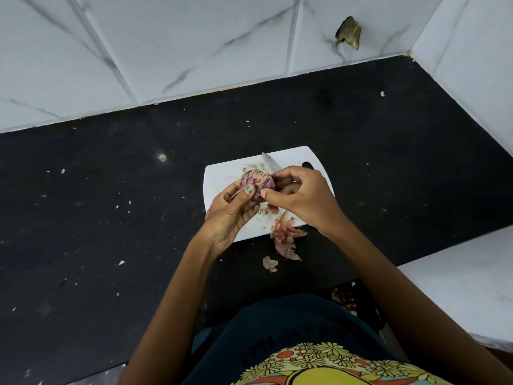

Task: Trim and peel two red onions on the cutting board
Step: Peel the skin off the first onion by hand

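Observation:
A red onion (256,181), its purple and tan skin partly torn, is held above the white cutting board (222,176). My left hand (231,215) grips it from below, thumb on top. My right hand (299,197) pinches at the onion's skin on its right side. A knife lies on the board behind my hands, its blade (269,162) pointing to the far left and its black handle (307,165) partly hidden by my right hand. A second onion is not visible.
Loose onion peels (286,237) lie at the board's near edge and on the black counter (111,218), with one more piece of peel (269,263) closer to me. White tiled walls stand behind and to the right. Small scraps dot the counter.

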Available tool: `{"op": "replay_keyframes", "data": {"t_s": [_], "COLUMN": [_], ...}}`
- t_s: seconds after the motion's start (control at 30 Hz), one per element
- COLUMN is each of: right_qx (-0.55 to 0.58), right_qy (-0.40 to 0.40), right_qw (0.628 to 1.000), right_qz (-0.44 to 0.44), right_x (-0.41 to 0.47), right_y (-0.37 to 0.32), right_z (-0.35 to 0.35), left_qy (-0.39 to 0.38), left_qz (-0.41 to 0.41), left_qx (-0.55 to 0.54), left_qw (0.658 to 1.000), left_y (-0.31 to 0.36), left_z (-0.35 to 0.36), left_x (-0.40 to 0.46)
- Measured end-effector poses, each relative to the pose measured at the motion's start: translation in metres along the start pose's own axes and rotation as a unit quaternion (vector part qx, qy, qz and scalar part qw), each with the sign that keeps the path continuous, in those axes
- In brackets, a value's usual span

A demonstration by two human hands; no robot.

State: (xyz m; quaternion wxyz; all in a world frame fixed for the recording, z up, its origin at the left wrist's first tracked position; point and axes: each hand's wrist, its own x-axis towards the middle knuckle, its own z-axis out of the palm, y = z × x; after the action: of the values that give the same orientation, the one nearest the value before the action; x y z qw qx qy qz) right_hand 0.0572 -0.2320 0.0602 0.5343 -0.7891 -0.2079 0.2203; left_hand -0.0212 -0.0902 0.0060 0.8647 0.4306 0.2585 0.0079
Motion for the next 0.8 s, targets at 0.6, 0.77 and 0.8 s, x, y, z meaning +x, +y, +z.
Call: {"op": "replay_keyframes", "data": {"t_s": [0.6, 0.77, 0.8], "right_qx": [-0.002, -0.001, 0.013], "right_qy": [0.023, 0.015, 0.009], "right_qw": [0.999, 1.000, 1.000], "right_qz": [0.027, 0.024, 0.027], "right_x": [0.0054, 0.0082, 0.0083], "right_y": [0.0044, 0.0055, 0.0057], "right_z": [-0.0047, -0.0082, -0.0093], "left_qy": [0.001, 0.002, -0.002], "left_qz": [-0.004, -0.004, -0.005], "left_qx": [0.018, 0.007, 0.003], "left_qw": [1.000, 1.000, 1.000], "left_y": [-0.0029, -0.0030, -0.0033], "left_z": [0.0020, 0.0026, 0.0015], "left_x": [0.0016, 0.0011, 0.0013]}}
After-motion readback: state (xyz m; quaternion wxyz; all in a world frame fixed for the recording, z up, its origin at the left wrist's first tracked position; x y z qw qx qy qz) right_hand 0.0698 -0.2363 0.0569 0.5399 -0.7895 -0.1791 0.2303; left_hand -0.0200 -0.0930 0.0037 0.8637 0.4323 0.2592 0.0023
